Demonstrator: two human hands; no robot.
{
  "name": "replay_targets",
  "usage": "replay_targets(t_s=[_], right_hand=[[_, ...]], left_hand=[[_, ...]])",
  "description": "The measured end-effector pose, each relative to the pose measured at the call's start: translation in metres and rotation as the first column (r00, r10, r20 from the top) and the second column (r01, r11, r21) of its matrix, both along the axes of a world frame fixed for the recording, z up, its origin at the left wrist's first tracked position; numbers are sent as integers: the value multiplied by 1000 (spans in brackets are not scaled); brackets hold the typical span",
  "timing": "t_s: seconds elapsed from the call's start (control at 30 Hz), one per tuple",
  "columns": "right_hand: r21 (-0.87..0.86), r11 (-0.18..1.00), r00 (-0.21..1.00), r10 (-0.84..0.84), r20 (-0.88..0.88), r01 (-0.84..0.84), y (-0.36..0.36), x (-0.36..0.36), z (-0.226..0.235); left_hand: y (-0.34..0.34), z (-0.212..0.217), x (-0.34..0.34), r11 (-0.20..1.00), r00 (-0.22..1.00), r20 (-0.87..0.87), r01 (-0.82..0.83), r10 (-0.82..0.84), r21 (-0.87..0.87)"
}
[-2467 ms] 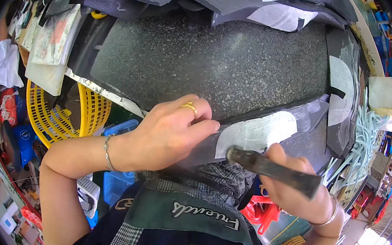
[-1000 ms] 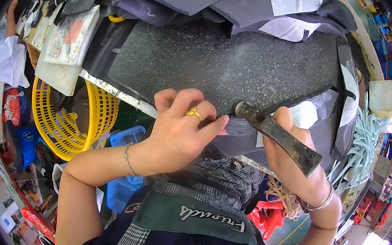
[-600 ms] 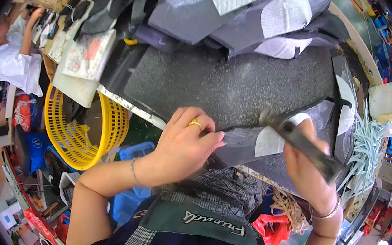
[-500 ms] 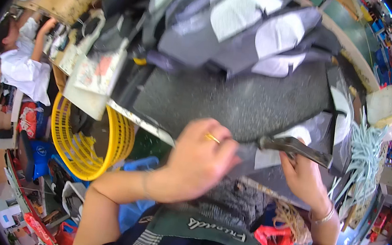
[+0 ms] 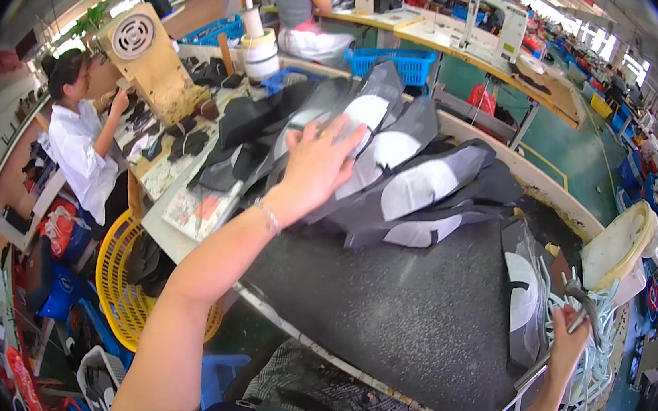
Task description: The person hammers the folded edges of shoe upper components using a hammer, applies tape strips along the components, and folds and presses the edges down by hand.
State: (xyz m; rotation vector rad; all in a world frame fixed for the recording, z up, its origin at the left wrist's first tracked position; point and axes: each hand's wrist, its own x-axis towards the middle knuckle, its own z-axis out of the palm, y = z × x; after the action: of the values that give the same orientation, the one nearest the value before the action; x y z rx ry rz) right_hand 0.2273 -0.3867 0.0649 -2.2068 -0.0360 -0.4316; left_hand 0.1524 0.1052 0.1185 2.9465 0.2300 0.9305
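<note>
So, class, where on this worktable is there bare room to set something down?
The dark board is bare between the heap of white-patched pieces behind, the small stack at right and the table's front edge. Crowded: the heap, where the left hand is, and far right, where the right hand grips a hammer beside pale strips.

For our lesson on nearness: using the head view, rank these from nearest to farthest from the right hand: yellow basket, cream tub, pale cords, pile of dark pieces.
From the right hand:
1. Pale cords: right beside it.
2. Cream tub: beyond it, at the right.
3. Pile of dark pieces: toward the table's back.
4. Yellow basket: far left.
</note>
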Motion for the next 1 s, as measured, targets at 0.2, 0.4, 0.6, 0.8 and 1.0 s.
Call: replay_targets(t_s=[0.2,0.4,0.6,0.8,1.0], right_hand=[[105,989,969,120,-217,-99,42,22,-3],[222,870,826,489,-280,-439,74,-68,42],[110,890,747,434,-503,-443,84,-83,37],[241,839,672,538,-509,-489,105,-77,34],[76,801,642,529,-555,-594,118,-71,37]], left_hand=[[-104,-7,-12,923,922,57,382,-384,44],[-189,-45,-24,535,537,4,840,-843,-87],[-178,-84,-56,498,515,79,851,-854,-165],[-177,-84,-66,569,609,252,793,-752,-217],[-176,-56,-71,590,648,126,744,-751,-313]])
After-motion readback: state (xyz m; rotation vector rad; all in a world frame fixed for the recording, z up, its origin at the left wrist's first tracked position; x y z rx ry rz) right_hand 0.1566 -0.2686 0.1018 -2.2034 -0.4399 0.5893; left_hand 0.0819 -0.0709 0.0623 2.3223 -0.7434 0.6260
